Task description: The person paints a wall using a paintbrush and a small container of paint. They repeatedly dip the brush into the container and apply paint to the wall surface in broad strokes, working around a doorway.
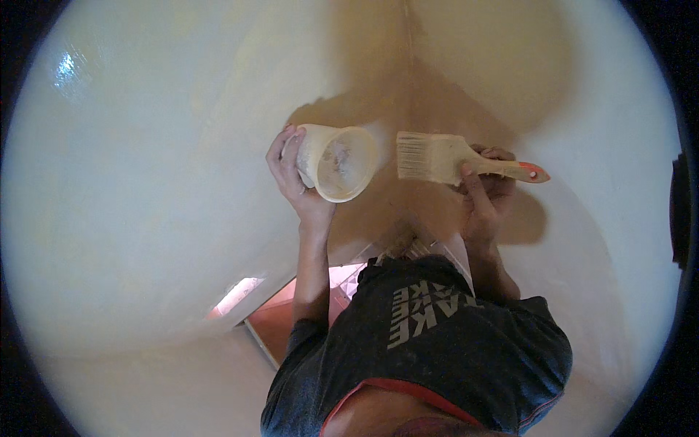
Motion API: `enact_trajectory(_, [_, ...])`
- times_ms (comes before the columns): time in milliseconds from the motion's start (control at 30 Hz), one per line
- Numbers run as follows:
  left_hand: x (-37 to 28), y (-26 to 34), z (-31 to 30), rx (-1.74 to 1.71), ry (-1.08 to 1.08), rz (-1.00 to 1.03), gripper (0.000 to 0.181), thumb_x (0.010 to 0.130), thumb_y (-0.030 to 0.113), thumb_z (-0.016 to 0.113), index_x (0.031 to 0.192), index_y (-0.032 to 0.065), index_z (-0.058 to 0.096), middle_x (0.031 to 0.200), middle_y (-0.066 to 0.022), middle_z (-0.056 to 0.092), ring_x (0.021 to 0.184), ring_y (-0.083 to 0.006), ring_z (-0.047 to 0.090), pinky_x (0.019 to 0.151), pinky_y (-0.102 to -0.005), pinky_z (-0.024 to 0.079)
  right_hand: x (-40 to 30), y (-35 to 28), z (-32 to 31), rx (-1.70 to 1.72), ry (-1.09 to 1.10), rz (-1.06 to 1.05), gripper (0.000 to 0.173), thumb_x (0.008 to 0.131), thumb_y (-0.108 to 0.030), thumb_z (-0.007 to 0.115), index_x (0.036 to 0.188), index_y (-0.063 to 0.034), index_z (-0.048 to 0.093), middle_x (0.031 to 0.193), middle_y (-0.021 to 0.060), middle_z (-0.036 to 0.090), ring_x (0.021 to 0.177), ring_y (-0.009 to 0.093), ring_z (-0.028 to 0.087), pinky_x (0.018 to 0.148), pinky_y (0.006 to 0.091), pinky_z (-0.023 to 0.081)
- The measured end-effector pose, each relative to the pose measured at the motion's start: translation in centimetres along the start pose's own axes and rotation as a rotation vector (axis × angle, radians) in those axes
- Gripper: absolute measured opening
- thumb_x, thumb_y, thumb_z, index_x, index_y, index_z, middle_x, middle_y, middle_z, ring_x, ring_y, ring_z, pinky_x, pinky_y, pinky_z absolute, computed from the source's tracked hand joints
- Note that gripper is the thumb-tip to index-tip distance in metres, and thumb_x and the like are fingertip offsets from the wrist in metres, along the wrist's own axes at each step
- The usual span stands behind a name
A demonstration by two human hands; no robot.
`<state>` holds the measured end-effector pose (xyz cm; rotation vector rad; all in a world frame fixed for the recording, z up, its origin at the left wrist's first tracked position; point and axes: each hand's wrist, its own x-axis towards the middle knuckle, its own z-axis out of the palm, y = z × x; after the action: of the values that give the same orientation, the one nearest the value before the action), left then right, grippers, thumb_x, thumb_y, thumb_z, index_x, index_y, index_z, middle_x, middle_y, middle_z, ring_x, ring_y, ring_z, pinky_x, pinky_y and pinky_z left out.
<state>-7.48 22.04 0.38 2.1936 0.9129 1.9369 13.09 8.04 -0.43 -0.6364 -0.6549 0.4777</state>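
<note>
In my left hand (pixel 286 172) is a whitish plastic tub (pixel 311 145), tipped so that its round mouth faces right and towards me. Pale residue coats the inside of the tub; how much it holds I cannot tell. My right hand (pixel 483 210) grips a flat paintbrush (pixel 445 155) by its wooden handle, which has a red-orange end with a hole. The bristles point left at the tub, with a gap between them. Cream-coloured paint covers the brush's bristles and ferrule.
Pale painted walls (pixel 164 164) meet at a vertical corner line (pixel 408 33) before me, with my shadow across them. A shiny, wet-looking patch (pixel 66 68) shows at upper left. Below my left arm is an opening (pixel 278 311) with pinkish light. A dark object (pixel 680 210) stands at the right edge.
</note>
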Motion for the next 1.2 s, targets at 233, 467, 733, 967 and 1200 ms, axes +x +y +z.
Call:
enact_trajectory(233, [0.6, -1.5, -0.5, -0.027, -0.133, 0.01, 0.071, 0.069, 0.009, 0.09, 0.133, 0.0102, 0.061, 0.134, -0.0165, 0.056, 0.13, -0.0352, 0.054, 0.106, -0.0459, 0.049, -0.9, -0.1, 1.2, -0.05, -0.383, -0.39, 0.031, 0.097, 0.004, 0.064, 0.124, -0.0071, 0.051, 0.112, 0.0169, 0.062, 0.105, 0.026, 0.068, 0.098, 0.0474, 0.058])
enact_trajectory(467, [0.4, -1.8, -1.4, -0.133, -0.222, -0.045, 0.067, 0.065, 0.012, 0.092, 0.127, 0.0078, 0.066, 0.131, -0.0157, 0.06, 0.124, -0.034, 0.059, 0.105, -0.0445, 0.049, 3.5, -3.6, 5.8, -0.615, -1.125, -0.231, 0.034, 0.085, -0.017, 0.07, 0.118, -0.0076, 0.071, 0.127, 0.0135, 0.068, 0.126, 0.035, 0.063, 0.109, 0.0487, 0.05])
enact_trajectory(733, [-0.3, -2.2, -1.1, -0.173, -0.282, -0.047, 0.058, 0.065, 0.012, 0.092, 0.118, 0.0071, 0.07, 0.126, -0.0143, 0.06, 0.119, -0.0341, 0.061, 0.1, -0.0446, 0.052, 3.3, 2.3, 7.3, -1.079, -1.033, -0.81, 0.037, 0.076, -0.024, 0.078, 0.112, -0.0214, 0.075, 0.112, -0.0054, 0.074, 0.098, 0.022, 0.062, 0.09, 0.0381, 0.044])
enact_trajectory(967, [-1.0, -3.0, -1.3, -0.072, -0.291, 0.012, 0.061, 0.061, 0.005, 0.091, 0.119, 0.0077, 0.07, 0.126, -0.0135, 0.059, 0.113, -0.0322, 0.064, 0.089, -0.0418, 0.057, 1.9, 4.0, 7.0, -1.014, -0.945, -0.6, 0.034, 0.078, -0.021, 0.08, 0.111, -0.0236, 0.076, 0.111, -0.0048, 0.073, 0.089, 0.023, 0.057, 0.087, 0.0395, 0.042])
enact_trajectory(1200, [-2.8, -3.5, 0.8, -0.098, -0.385, -0.119, 0.069, 0.058, 0.007, 0.094, 0.121, 0.0086, 0.067, 0.124, -0.0133, 0.06, 0.114, -0.0328, 0.065, 0.093, -0.0432, 0.057, -0.5, 7.7, 2.5, -0.509, -0.41, 0.216, 0.029, 0.091, -0.014, 0.077, 0.118, -0.0082, 0.068, 0.114, 0.007, 0.067, 0.102, 0.02, 0.062, 0.09, 0.0367, 0.05])
